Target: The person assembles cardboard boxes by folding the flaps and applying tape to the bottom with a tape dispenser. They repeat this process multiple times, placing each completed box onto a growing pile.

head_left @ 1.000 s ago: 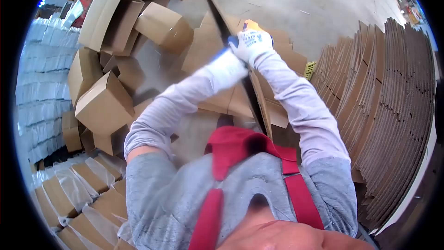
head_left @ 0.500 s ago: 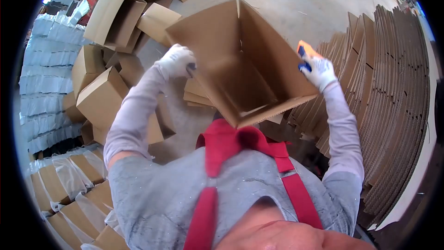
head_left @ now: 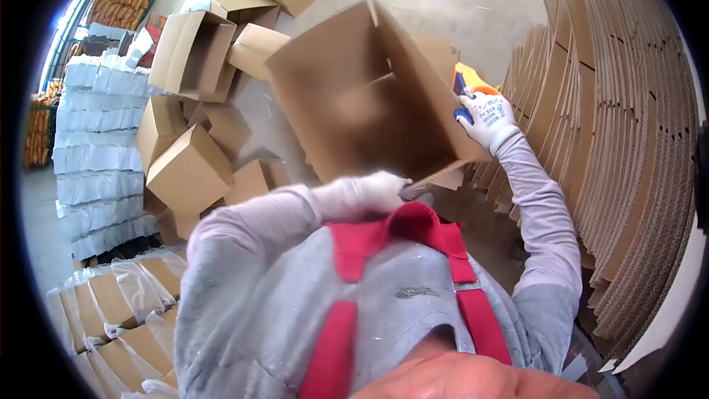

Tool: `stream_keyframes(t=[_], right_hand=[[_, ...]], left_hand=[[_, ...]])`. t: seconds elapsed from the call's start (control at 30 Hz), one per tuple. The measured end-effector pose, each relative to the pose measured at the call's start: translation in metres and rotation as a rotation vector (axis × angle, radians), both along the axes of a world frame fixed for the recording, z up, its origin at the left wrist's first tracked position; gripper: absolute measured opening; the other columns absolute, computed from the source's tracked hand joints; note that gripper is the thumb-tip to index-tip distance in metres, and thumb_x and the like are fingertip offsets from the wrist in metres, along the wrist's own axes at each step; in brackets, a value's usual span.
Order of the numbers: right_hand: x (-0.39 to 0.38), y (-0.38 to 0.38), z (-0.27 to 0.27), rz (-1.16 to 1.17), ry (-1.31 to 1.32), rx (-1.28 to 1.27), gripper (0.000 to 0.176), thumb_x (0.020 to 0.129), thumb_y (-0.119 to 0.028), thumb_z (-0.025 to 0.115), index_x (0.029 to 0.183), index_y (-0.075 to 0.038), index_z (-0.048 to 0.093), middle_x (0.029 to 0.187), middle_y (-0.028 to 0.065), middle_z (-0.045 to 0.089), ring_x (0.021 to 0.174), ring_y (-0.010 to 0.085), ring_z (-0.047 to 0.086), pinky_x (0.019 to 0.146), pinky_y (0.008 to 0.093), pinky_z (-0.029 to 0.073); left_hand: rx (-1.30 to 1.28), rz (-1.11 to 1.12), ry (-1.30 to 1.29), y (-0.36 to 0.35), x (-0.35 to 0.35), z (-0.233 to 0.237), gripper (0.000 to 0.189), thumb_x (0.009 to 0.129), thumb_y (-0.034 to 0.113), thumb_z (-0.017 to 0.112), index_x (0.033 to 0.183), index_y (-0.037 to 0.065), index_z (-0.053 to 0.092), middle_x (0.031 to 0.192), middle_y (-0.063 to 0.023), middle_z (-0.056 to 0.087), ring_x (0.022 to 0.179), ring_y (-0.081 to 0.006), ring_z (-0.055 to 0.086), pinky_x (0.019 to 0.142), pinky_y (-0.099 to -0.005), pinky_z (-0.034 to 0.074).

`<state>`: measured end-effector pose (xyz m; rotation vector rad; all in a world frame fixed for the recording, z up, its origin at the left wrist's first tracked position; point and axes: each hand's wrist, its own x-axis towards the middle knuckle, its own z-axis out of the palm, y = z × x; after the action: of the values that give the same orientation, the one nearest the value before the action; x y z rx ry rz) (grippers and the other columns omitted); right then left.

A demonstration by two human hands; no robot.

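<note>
An open cardboard box (head_left: pixel 317 66) is in front of me, tilted, with its brown inside facing up. My right hand (head_left: pixel 487 120), in a white glove with blue fingers, is closed around an orange tool (head_left: pixel 471 80) beside the box's right wall. The tool's exact kind is not clear. My left hand (head_left: pixel 384 191), also gloved, is at the near edge of the box, close to my red apron (head_left: pixel 417 218). Its fingers are blurred and partly hidden, so whether it grips the box does not show.
Several folded-up boxes (head_left: pixel 190 166) lie piled at the left. Behind them rises a stack of white plastic-wrapped bundles (head_left: pixel 100 144). Flat cardboard sheets (head_left: pixel 628 148) stand packed along my right. Plastic-covered cartons (head_left: pixel 103 299) are at the lower left.
My left hand has moved from the box's left edge down and right to its near edge. The right hand has shifted slightly left with the orange tool. The box has turned slightly.
</note>
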<state>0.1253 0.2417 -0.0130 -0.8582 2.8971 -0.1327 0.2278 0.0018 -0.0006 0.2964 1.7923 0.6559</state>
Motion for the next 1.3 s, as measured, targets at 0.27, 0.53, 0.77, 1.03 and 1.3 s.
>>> stream_keyframes(t=[0.27,0.53,0.77,1.03,1.3], right_hand=[[0.005,-0.003,0.001,-0.041,-0.036,0.018,0.037,0.088,-0.037,0.050,0.114,-0.012,0.060,0.108,0.0111,0.064,0.096,0.0254,0.062,0.086,0.0380,0.046],[0.014,-0.013,0.014,-0.051,-0.005,0.059,0.034,0.086,-0.036,0.054,0.110,-0.014,0.062,0.100,0.0103,0.065,0.090,0.0237,0.064,0.083,0.0381,0.047],[0.013,-0.013,0.011,-0.153,-0.001,0.016,0.033,0.085,-0.033,0.056,0.109,-0.012,0.062,0.093,0.0109,0.065,0.085,0.0246,0.064,0.079,0.0381,0.048],[0.047,-0.087,0.002,-0.193,0.196,0.125,0.048,0.080,-0.036,0.060,0.120,-0.009,0.054,0.091,0.0128,0.058,0.080,0.0251,0.057,0.071,0.0427,0.043],[0.068,-0.093,-0.089,-0.081,0.329,-0.172,0.036,0.072,-0.025,0.064,0.109,-0.024,0.063,0.084,0.0067,0.055,0.077,0.0235,0.055,0.067,0.0410,0.041]], left_hand=[[-0.110,-0.303,-0.131,-0.028,0.011,-0.002,0.058,0.080,0.038,0.064,0.125,0.005,0.048,0.111,-0.0186,0.062,0.101,-0.0312,0.061,0.084,-0.0388,0.048],[-0.406,-0.570,0.233,-0.062,-0.084,-0.079,0.056,0.064,0.045,0.077,0.100,0.003,0.069,0.095,-0.0122,0.069,0.084,-0.0294,0.066,0.076,-0.0416,0.052],[-0.283,-0.025,1.662,-0.067,-0.153,0.041,0.040,0.069,0.025,0.070,0.107,0.015,0.060,0.112,-0.0101,0.058,0.105,-0.0296,0.053,0.097,-0.0460,0.037],[-0.485,-0.138,0.847,-0.121,-0.149,-0.051,0.032,0.085,0.029,0.058,0.108,0.006,0.059,0.102,-0.0188,0.063,0.100,-0.0324,0.060,0.084,-0.0421,0.048],[0.093,0.891,1.393,-0.194,-0.217,-0.075,0.047,0.089,0.037,0.055,0.128,0.010,0.051,0.132,-0.0161,0.049,0.122,-0.0351,0.045,0.103,-0.0429,0.033]])
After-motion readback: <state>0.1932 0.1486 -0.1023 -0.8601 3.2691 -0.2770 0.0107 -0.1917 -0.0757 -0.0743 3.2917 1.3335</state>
